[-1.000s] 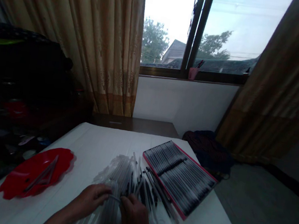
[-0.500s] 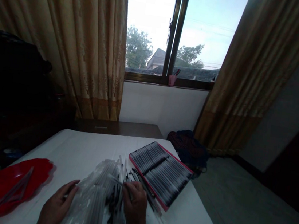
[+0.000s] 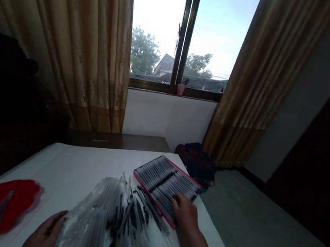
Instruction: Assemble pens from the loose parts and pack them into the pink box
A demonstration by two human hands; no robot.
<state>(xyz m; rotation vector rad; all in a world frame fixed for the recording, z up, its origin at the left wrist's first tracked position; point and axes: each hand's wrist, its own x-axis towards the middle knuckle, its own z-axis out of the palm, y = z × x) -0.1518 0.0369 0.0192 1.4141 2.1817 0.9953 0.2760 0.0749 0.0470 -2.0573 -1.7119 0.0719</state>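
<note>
My left hand (image 3: pixel 44 232) is at the lower left, its thumb and fingers closed at the edge of a clear plastic bag (image 3: pixel 79 219). Many pale, clear tubes (image 3: pixel 96 226) lie in and on the bag. To their right is a loose pile of dark-tipped pens or pen parts (image 3: pixel 130 216). My right hand (image 3: pixel 186 213) rests over the near right side of a flat red-edged box (image 3: pixel 152 197), fingers curled together. Whatever they pinch is hidden. Two rows of clear, dark-ended pens (image 3: pixel 158 173) fill the box.
A red scalloped plate (image 3: pixel 21 201) with a clear plastic piece on it sits at the left of the white table (image 3: pixel 77 160). Thin dark rods (image 3: pixel 153 211) lie along the box. Dark cloth (image 3: pixel 193 159) is heaped beyond the table's far right corner.
My right hand has gone from the pile, where it held a slim clear tube, rightward to the box. My left hand stays by the bag. The whole view has shifted slightly.
</note>
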